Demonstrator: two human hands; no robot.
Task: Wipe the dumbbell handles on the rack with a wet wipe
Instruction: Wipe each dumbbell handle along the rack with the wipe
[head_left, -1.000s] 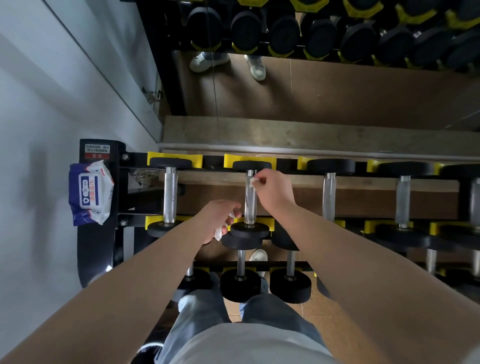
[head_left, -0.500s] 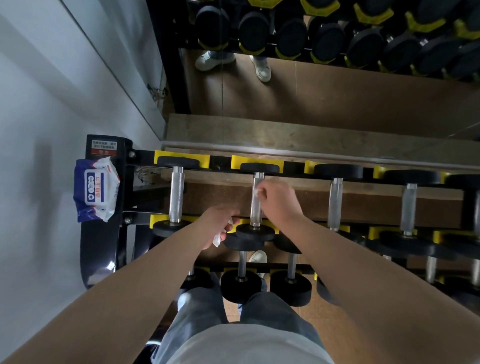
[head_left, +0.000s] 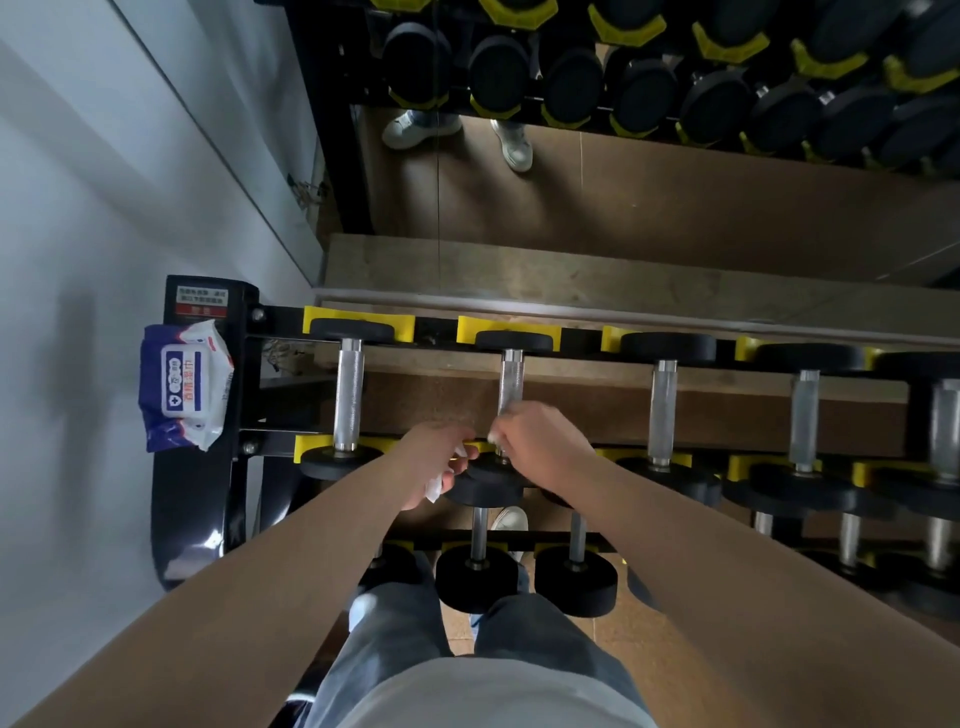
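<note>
Dumbbell handle (head_left: 511, 382), second from the left on the top tier of the rack (head_left: 244, 374), has its lower end hidden under the right hand (head_left: 540, 447), whose fingers are curled round the bar. Only a small, blurred bit of the wet wipe (head_left: 500, 425) shows at the fingertips, so how far it wraps the bar cannot be told. Above that hand the dumbbell handle runs bare and silver up to its black rear weight.

The left hand (head_left: 431, 462) lies just beside the right one, near the front weight of the same dumbbell. Its fingers are curled on a crumpled wipe (head_left: 435, 486) that pokes out below the palm, most of it covered. Both bare forearms reach in from the bottom corners and nearly meet at the bar.

A neighbouring handle (head_left: 349, 395) lies to the left and another (head_left: 663, 410) to the right, both untouched; the rack's right end is cut off by the edge. The lower-tier dumbbells (head_left: 478, 582) are partly hidden by arms and trouser legs. A pack of wipes (head_left: 182, 384) sits on the rack's left post, its print too small to read. Beyond the rack, a mirror (head_left: 675, 182) shows shoes and rows of weights, cropped at the top.
</note>
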